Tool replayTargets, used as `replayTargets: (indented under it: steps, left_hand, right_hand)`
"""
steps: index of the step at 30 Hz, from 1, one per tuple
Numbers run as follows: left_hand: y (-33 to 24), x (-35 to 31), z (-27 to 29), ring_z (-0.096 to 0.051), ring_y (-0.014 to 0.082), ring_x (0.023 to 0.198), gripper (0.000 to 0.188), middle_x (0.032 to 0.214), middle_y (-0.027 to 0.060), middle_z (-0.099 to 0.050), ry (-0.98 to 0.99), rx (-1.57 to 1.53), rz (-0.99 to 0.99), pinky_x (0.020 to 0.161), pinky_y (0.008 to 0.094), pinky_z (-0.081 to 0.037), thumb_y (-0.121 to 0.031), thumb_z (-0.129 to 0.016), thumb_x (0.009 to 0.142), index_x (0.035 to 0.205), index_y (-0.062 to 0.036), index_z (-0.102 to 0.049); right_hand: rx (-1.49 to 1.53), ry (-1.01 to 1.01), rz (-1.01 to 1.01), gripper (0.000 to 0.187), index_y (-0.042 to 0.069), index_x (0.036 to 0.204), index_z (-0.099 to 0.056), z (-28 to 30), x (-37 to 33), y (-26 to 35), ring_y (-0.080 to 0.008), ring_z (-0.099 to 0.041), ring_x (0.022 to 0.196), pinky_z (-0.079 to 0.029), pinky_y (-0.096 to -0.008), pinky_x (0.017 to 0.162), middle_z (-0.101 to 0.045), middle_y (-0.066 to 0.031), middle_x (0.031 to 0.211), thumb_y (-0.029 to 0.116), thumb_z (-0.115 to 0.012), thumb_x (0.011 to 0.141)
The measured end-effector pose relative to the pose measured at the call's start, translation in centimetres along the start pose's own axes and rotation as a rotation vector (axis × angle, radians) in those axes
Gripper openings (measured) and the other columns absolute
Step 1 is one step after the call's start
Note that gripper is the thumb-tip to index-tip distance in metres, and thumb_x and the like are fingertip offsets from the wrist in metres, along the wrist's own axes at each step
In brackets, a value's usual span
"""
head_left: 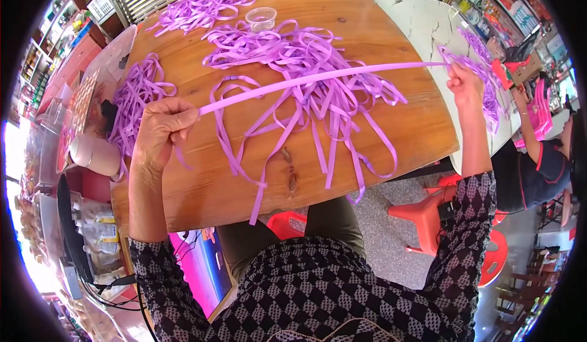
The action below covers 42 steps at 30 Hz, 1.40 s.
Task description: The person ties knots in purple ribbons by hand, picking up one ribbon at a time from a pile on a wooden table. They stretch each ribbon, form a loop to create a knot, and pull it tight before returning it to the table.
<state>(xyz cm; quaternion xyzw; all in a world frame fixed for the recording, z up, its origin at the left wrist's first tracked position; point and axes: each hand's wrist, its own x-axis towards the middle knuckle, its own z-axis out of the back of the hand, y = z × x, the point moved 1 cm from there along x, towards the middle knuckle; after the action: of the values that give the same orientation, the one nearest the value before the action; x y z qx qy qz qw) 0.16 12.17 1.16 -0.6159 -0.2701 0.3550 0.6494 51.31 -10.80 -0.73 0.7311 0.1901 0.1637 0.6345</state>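
A purple ribbon (306,78) is stretched between my two hands above the wooden table. My left hand (164,128) pinches one end, closed, above the table's left side. Its other end sits between the closed fingers of my right hand (465,84), raised out past the table's right edge. Beneath the ribbon lies a loose pile of purple ribbons (293,54), with several strands trailing toward me. Another heap of ribbons (205,2) is at the far left, and a bunch of ribbons (137,94) hangs over the table's left edge, partly behind my left hand.
A clear plastic cup (261,19) stands by the middle pile. On the right, a white marbled table (403,11) bears more purple ribbons (486,91), with another person (526,174) beside it. A red stool (422,216) stands on the floor; a white roll (95,154) is at left.
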Motion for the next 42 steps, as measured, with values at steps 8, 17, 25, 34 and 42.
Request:
replayTargets:
  steps: [8,17,25,34,42]
  left_hand:
    - [0.9,0.6,0.8,-0.037,0.0034,0.038,0.012,0.050,-0.0019,-0.049,-0.105,0.078,0.004,0.036,0.0175,-0.022,-0.011,-0.067,0.075,0.069,-0.0028,-0.061]
    - [-1.6,1.5,-9.4,-0.044,0.0026,0.049,0.008,0.058,-0.0028,-0.052,0.066,0.062,-0.185,0.042,0.0176,-0.030,-0.007,-0.066,0.076,0.070,-0.0027,-0.062]
    - [-3.2,0.4,-13.8,-0.045,0.0037,0.051,0.009,0.060,-0.0004,-0.055,0.161,-0.044,-0.335,0.045,0.0184,-0.034,-0.006,-0.064,0.079,0.075,0.0006,-0.061]
    - [-1.4,-1.9,-12.6,-0.047,0.0037,0.053,0.009,0.060,-0.0017,-0.053,0.139,-0.106,-0.170,0.047,0.0181,-0.036,-0.008,-0.062,0.081,0.079,0.0010,-0.062]
    - [3.5,-6.8,-8.0,-0.045,0.0009,0.061,0.005,0.067,-0.0048,-0.054,-0.206,0.119,-0.146,0.052,0.0164,-0.036,-0.003,-0.060,0.079,0.082,0.0011,-0.062]
  right_hand:
    - [-0.081,-0.247,0.060,0.010,0.007,0.088,-0.059,4.4,0.7,0.6,-0.0047,-0.047,0.051,-0.038,-0.0183,0.047,-0.061,-0.0018,0.073,0.013,-0.062,0.082]
    - [0.006,0.468,-0.046,0.015,-0.001,0.091,-0.057,-11.5,-11.0,3.5,-0.0058,-0.050,0.050,-0.035,-0.0173,0.043,-0.063,-0.0077,0.075,0.005,-0.057,0.077]
    - [0.101,1.045,-0.241,0.013,0.002,0.081,-0.059,-17.9,-17.6,0.5,-0.0083,-0.052,0.051,-0.040,-0.0204,0.047,-0.061,-0.0065,0.066,0.015,-0.058,0.083]
    - [-0.079,0.820,-0.123,0.013,0.002,0.074,-0.061,-17.0,-14.2,2.5,-0.0080,-0.050,0.045,-0.035,-0.0186,0.039,-0.059,-0.0070,0.060,0.014,-0.062,0.077]
    - [-0.206,0.428,0.351,0.014,-0.002,0.078,-0.061,-19.0,3.7,7.8,-0.0101,-0.050,0.046,-0.037,-0.0236,0.040,-0.059,-0.0085,0.061,0.010,-0.057,0.074]
